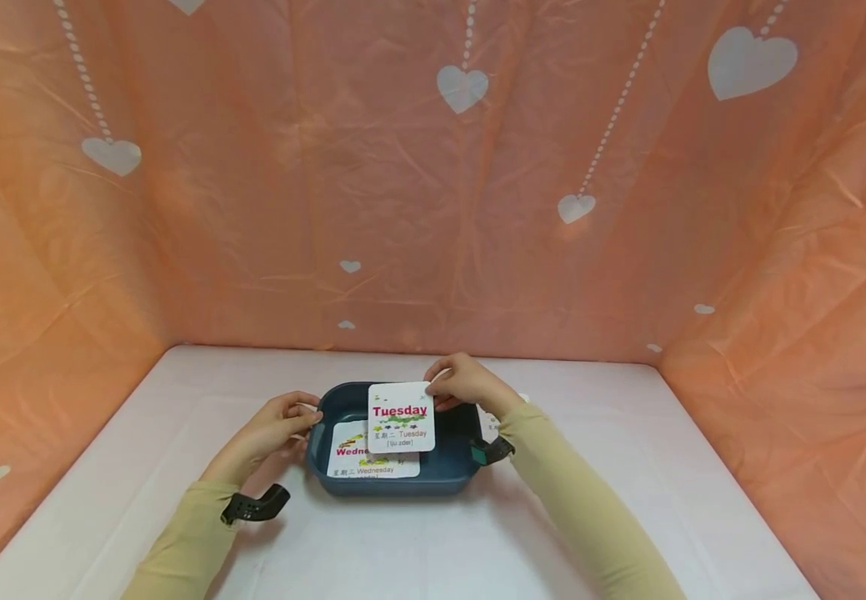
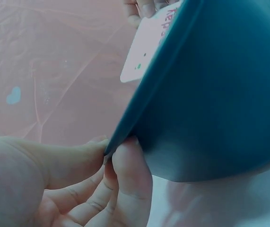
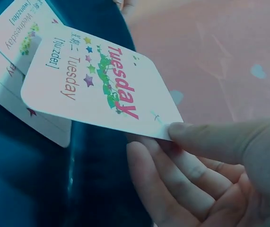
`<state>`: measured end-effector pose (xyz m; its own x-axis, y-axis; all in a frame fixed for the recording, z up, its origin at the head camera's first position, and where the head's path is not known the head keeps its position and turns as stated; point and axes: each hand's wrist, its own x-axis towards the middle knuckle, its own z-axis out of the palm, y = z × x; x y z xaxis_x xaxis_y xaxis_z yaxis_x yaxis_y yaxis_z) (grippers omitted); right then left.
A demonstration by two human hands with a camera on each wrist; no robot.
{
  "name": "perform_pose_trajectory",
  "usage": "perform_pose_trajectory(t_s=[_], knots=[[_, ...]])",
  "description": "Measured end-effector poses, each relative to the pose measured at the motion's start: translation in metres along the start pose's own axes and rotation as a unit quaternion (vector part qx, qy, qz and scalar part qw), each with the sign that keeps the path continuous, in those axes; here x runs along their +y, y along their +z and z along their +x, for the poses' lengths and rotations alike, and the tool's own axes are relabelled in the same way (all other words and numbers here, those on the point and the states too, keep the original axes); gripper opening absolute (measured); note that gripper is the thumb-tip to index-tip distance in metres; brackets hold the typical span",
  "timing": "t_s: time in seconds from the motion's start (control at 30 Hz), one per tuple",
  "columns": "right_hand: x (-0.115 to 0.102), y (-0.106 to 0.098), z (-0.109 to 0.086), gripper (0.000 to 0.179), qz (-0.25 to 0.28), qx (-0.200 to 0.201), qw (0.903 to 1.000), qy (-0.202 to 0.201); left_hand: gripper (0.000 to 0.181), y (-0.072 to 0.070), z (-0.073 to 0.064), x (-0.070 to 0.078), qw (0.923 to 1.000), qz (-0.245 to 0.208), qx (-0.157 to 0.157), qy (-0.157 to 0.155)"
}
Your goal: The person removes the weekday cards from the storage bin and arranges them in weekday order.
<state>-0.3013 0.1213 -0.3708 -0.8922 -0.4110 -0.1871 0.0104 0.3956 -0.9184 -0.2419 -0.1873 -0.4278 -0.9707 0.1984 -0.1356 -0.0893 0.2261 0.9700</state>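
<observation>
A white Tuesday flashcard [image 1: 401,418] with rounded corners is held over a dark blue basin [image 1: 433,486]. My right hand [image 1: 470,383] pinches its upper right corner between thumb and fingers, plain in the right wrist view, where the Tuesday flashcard [image 3: 97,85] is tilted. Inside the basin lies a Wednesday flashcard [image 1: 357,462], partly covered by the Tuesday one. In the right wrist view, another flashcard [image 3: 35,109] shows beneath the Wednesday card, its print mostly hidden. At the basin's left end, my left hand [image 1: 286,423] pinches the rim between thumb and fingers.
Just right of the basin, another printed card [image 1: 489,423] lies on the white tabletop [image 1: 372,542], largely hidden behind the right hand and wrist. Orange cloth [image 1: 402,208] with white hearts walls the table at the back and both sides.
</observation>
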Motion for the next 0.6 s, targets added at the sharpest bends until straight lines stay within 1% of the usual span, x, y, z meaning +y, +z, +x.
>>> perform_pose_trajectory(t_s=[0.17,0.3,0.47,0.6], knots=[[0.002,-0.013,-0.003,0.019,0.017,0.01,0.9998,-0.006,0.038,0.001,0.001,0.001,1.0,0.0,-0.001,0.0],[0.003,-0.021,-0.008,0.019,0.029,0.011,0.9993,-0.019,0.037,0.001,0.001,0.0,1.0,0.001,0.0,0.003],[0.004,-0.032,-0.017,0.02,0.028,0.018,0.999,-0.031,0.039,0.002,0.0,0.001,1.0,0.005,0.003,0.001],[0.007,-0.043,-0.027,0.02,0.017,0.033,0.9986,-0.038,0.039,0.001,-0.001,0.001,0.9999,0.011,0.005,0.001]])
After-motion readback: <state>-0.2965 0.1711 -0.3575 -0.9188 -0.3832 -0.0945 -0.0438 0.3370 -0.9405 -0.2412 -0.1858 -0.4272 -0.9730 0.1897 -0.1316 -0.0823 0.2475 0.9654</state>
